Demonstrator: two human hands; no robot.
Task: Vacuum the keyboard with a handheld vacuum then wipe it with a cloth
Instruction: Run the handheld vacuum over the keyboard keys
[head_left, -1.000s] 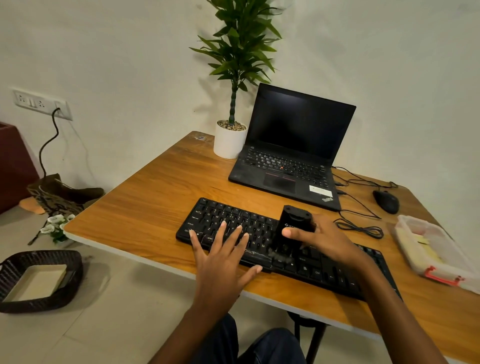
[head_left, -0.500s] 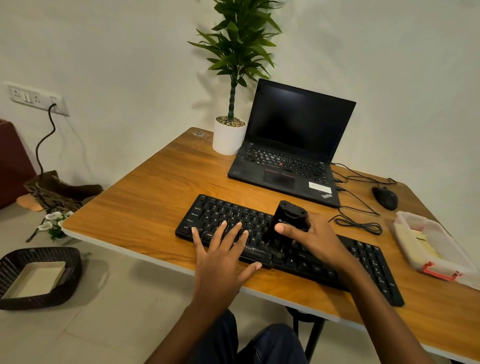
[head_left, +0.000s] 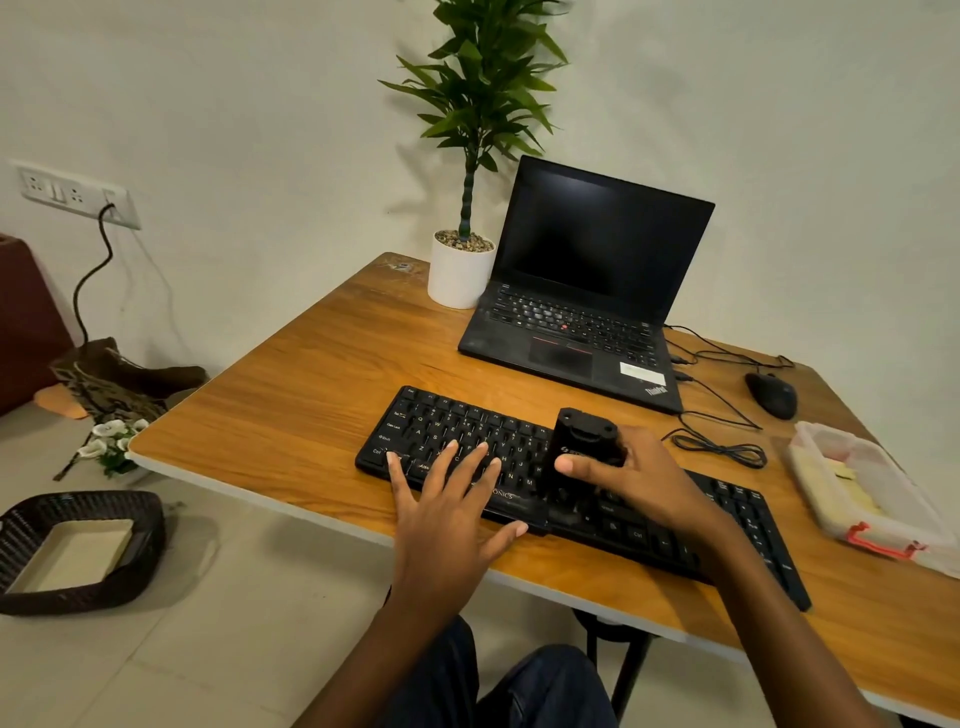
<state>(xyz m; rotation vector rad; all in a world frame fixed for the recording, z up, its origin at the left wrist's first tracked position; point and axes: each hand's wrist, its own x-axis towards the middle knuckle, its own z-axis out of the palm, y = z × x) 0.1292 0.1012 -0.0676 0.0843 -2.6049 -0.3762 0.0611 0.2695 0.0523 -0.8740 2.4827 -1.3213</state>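
A black keyboard (head_left: 467, 431) lies along the front of the wooden table (head_left: 311, 395). My right hand (head_left: 639, 478) grips a small black handheld vacuum (head_left: 584, 441) that stands upright with its nozzle down on the keys near the keyboard's middle. My left hand (head_left: 452, 514) lies flat with spread, straight fingers on the keyboard's left half, pressing it down. No cloth is recognisable in view.
An open black laptop (head_left: 587, 291) and a white potted plant (head_left: 460, 270) stand at the back. A black mouse (head_left: 771, 395) with a coiled cable (head_left: 722, 447) lies to the right, beside a clear plastic box (head_left: 862, 493). A dark basket (head_left: 78, 551) sits on the floor.
The vacuum in my right hand has slid a little to the left along the keys. My left hand has stayed flat on the keyboard.
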